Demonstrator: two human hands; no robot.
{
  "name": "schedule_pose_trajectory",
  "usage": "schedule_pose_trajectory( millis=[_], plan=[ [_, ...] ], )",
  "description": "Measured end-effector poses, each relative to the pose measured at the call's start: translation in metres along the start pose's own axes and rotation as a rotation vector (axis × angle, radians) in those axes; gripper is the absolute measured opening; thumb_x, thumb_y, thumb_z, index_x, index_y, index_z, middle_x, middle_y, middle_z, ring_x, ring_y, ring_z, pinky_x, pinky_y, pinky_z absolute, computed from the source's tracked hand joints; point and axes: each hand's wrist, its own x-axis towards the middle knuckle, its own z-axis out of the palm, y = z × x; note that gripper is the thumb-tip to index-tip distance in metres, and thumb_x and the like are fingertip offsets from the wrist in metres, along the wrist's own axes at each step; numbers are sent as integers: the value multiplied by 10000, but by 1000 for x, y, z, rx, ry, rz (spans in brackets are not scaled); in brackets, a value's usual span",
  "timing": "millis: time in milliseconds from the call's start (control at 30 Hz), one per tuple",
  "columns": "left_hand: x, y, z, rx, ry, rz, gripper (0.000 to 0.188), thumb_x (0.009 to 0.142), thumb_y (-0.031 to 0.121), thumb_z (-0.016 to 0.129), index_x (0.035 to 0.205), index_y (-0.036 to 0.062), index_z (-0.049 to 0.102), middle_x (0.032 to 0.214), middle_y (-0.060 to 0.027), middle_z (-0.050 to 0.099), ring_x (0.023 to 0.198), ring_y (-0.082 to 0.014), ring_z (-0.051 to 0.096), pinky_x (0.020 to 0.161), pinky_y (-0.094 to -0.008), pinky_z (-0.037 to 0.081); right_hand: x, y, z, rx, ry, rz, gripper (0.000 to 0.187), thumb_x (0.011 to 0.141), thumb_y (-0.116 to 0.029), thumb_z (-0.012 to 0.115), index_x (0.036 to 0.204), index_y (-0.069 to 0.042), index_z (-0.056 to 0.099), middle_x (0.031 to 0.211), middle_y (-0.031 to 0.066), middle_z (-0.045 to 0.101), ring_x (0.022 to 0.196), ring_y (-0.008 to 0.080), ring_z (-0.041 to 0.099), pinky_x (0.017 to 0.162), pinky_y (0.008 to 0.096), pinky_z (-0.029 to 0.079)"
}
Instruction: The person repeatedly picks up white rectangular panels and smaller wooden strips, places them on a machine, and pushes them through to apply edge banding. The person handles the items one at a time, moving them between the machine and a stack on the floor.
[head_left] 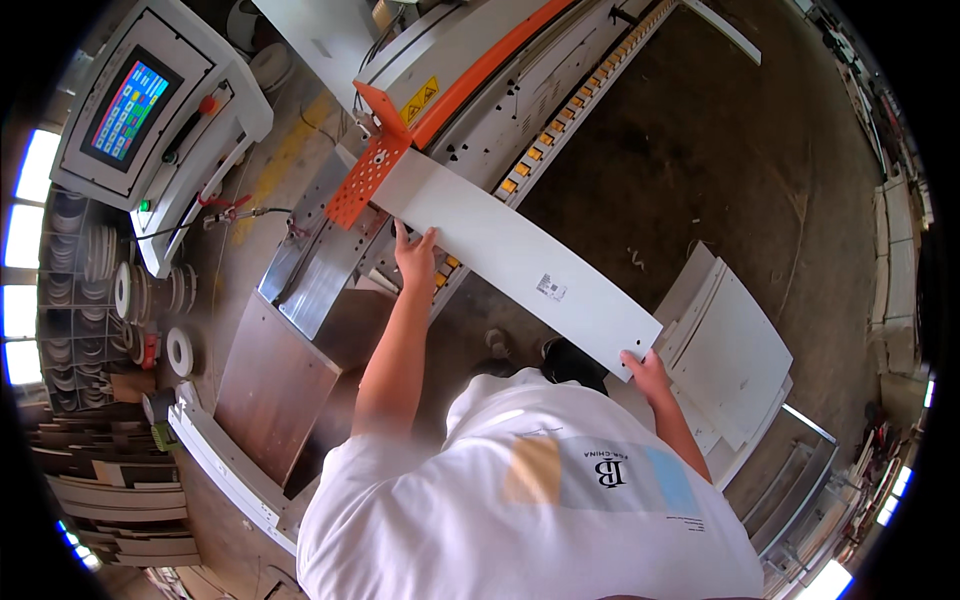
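While I look down over my white shirt, both hands are on a long white panel [510, 250] that runs slantwise from upper left to lower right. My left hand [415, 258] lies flat with fingers spread along the panel's near edge, about a third of the way down its length, pressing it toward the machine. My right hand [645, 368] grips the panel's lower right corner, fingers curled around the end. The far end of the panel meets an orange perforated guide bracket [368, 165] at the mouth of the grey edge-banding machine [480, 70], and the panel rests along the row of yellow rollers [560, 125] of the feed track. A small printed label [551, 288] sits on the panel's face near its middle.

To my right, a stack of white boards [735, 350] lies just beside the held panel's end. To my left stands a control console with a bright touchscreen [130, 108], and below it racks holding what I take to be coils of edge tape [120, 290], though the rim of the view is too bent to be sure. A brown board [275, 385] lies on the infeed table near my left forearm.
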Motion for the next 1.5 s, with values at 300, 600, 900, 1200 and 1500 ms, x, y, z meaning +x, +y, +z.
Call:
schedule_pose_trajectory(
  millis=[300, 600, 900, 1200, 1500],
  plan=[
    [43, 1, 77, -5, -99, 2, 822, 963, 59, 623, 1626, 135, 142, 1041, -90, 701, 786, -173, 697, 643, -341, 527, 65, -16, -42, 192, 47, 94, 386, 901, -328, 741, 1147, -40, 662, 992, 28, 701, 872, 125, 644, 723, 308, 510],
    [7, -6, 127, 117, -359, 82, 311, 984, 126, 624, 1277, 32, 581, 863, -11, 610, 735, -101, 571, 654, -271, 478, 49, 29, -28, 625, 204, 312, 642, 1005, -595, 467, 1302, -45, 615, 1141, 115, 728, 994, 198, 697, 823, 355, 536],
    [-132, -182, 29, 840, -966, -585, 339, 1003, 248, 622, 1272, 42, 624, 953, -72, 707, 745, -123, 639, 648, -254, 502, -67, 188, 24, 600, 238, 773, 570, 978, -551, 540, 1250, -59, 635, 1135, 87, 718, 954, 185, 673, 825, 375, 519],
    [-190, -208, -25, 1186, -964, -735, 336, 967, 223, 611, 1246, 40, 651, 943, -91, 736, 783, -154, 692, 692, -300, 547, -52, 319, 26, 786, 398, 919, 505, 969, -507, 589, 1209, -66, 640, 1042, 51, 709, 940, 174, 657, 814, 371, 509],
    [-244, -223, -14, 1662, -1219, -386, 300, 967, 219, 621, 1215, 57, 666, 952, -96, 754, 854, -168, 709, 795, -314, 551, 127, 490, -65, 1210, 864, 778, 803, 889, -594, 689, 1468, -88, 456, 1406, 122, 540, 1264, 320, 528, 966, 518, 487]
  ],
)
